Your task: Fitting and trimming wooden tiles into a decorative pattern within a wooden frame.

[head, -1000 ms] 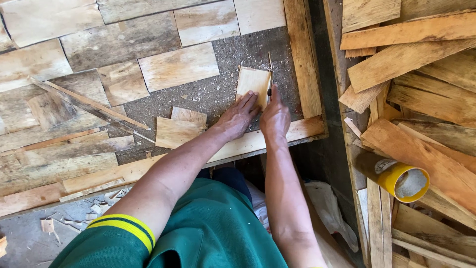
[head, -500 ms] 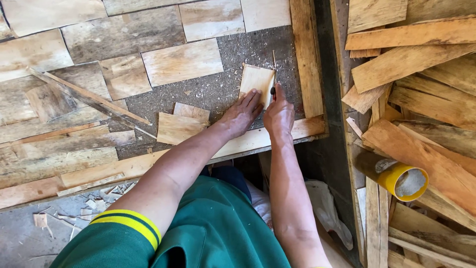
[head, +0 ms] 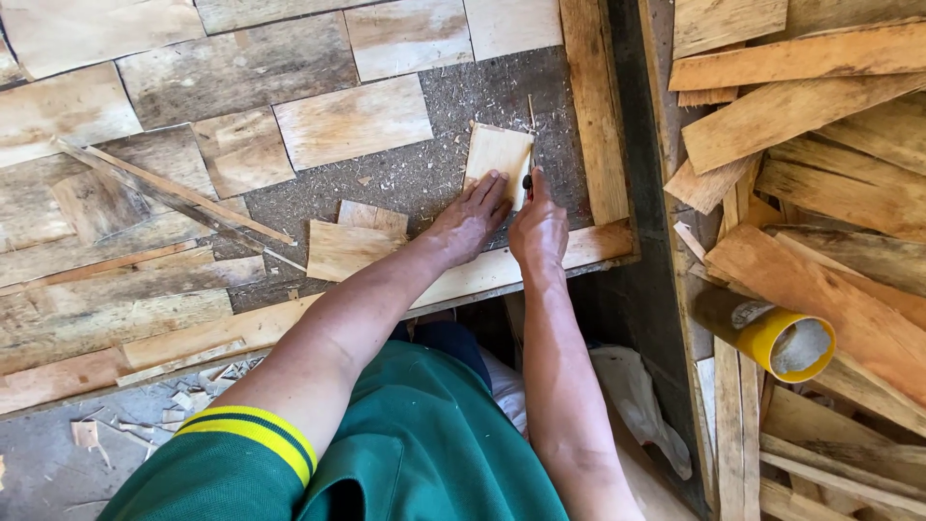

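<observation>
- Veneer offcut (head: 497,154), a small pale rectangle of thin wood, lies flat on the gritty chipboard panel (head: 424,174) under the tips of my left hand's fingers and just left of my right hand's fingertips.
- My left hand (head: 470,217) rests palm down with its fingers (head: 494,189) laid close together and straight over the piece's lower edge; I judge this pins it so it cannot slide.
- My right hand (head: 538,227) is curled, thumb and forefinger pinching a small dark tool (head: 528,181) with a red spot, held at the piece's right edge. Whether it is a blade or a marker I cannot tell.
- Just left of my left wrist sit two more loose veneer pieces (head: 349,241), apart from the one I am holding.
- Beyond my fingertips the panel is covered with fitted wood patches (head: 352,121), with bare board showing only around the piece in hand.
- A wooden frame rail (head: 593,116) runs just right of my right hand's fingers; further right are stacked wood strips (head: 801,116) and a roll of yellow tape (head: 776,338).
- Against the frame from a second ago: both hands and the offcut sit in nearly the same spot, with the left fingers pressed on it as before; the view has shifted slightly, and the tape roll appears a little lower.
</observation>
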